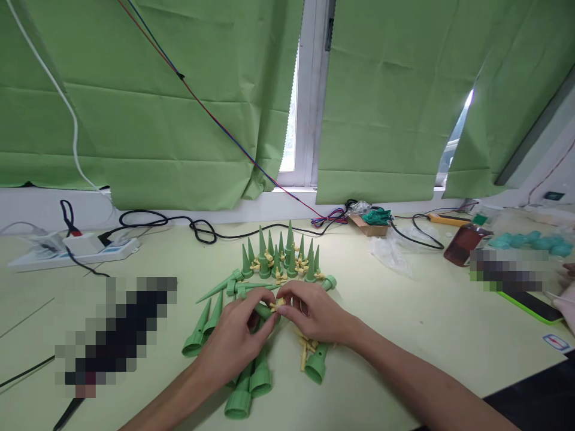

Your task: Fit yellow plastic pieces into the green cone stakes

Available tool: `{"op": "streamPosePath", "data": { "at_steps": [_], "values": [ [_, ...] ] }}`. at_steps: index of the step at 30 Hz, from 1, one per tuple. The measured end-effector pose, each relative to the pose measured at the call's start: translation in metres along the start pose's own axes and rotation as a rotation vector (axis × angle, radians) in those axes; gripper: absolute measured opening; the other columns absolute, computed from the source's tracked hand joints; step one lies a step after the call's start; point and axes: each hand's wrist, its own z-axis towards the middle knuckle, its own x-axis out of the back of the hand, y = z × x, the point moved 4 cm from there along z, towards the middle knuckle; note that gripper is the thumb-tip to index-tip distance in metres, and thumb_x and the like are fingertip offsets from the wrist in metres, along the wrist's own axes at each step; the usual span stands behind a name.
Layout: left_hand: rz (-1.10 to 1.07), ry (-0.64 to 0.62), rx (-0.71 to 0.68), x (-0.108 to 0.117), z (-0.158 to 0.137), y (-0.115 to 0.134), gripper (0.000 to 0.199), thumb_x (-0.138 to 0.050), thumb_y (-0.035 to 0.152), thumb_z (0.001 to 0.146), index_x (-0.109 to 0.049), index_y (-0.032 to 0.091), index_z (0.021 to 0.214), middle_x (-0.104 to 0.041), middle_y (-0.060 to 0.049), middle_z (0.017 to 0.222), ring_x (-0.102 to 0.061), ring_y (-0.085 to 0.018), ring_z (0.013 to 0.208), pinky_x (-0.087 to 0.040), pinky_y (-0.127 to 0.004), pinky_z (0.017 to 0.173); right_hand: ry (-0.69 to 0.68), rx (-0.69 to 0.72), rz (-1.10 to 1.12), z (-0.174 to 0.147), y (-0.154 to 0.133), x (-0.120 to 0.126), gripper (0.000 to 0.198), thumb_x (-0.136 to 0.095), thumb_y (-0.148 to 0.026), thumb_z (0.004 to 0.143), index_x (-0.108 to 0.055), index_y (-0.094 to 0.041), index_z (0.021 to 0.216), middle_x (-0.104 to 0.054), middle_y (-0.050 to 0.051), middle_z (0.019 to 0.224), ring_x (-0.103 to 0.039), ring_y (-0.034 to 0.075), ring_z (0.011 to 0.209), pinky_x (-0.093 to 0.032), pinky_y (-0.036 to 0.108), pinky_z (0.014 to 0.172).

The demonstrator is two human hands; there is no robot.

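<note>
My left hand (240, 328) is closed round a green plastic plant watering spike (262, 310), partly hidden by the fingers. My right hand (317, 310) pinches a small yellow plastic valve (277, 304) at the side of that spike; whether it is seated in the spike I cannot tell. Just beyond the hands stand several upright green spikes (265, 263), with yellow valves among them. More green spikes (238, 402) lie below and left of my left hand. Under my right hand are loose yellow valves (303, 354) beside another green spike (317, 366).
A power strip (76, 257) and black cable (204, 230) run along the back left. At the back right are a cardboard box (369, 227), clear plastic bags (390, 254) and a bottle of dark red liquid (465, 242). Part of another person's hand (569, 270) shows at the right edge.
</note>
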Motion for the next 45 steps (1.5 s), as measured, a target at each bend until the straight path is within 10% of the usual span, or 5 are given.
{"op": "streamPosePath", "data": {
  "at_steps": [28, 45],
  "values": [
    [0.019, -0.010, -0.007, -0.0047, -0.0029, -0.0051, 0.016, -0.052, 0.034, 0.092, -0.056, 0.025, 0.104, -0.060, 0.004, 0.072, -0.051, -0.014, 0.056, -0.039, -0.025, 0.055, 0.054, -0.027, -0.063, 0.0026, 0.0080, -0.0035, 0.034, -0.051, -0.029, 0.099, -0.045, -0.019, 0.067, -0.043, -0.005, 0.060, -0.042, 0.010, 0.057, -0.029, 0.023, 0.057],
    [-0.016, -0.011, 0.000, -0.0041, -0.0022, -0.0032, 0.010, -0.052, 0.031, 0.090, -0.056, 0.024, 0.096, -0.057, 0.005, 0.070, -0.048, -0.012, 0.052, -0.035, -0.023, 0.051, 0.021, 0.012, 0.003, 0.0001, 0.0022, -0.0009, 0.011, -0.056, -0.022, 0.093, -0.055, -0.019, 0.083, -0.053, -0.002, 0.070, -0.048, 0.012, 0.062, -0.036, 0.022, 0.061]
  ]
}}
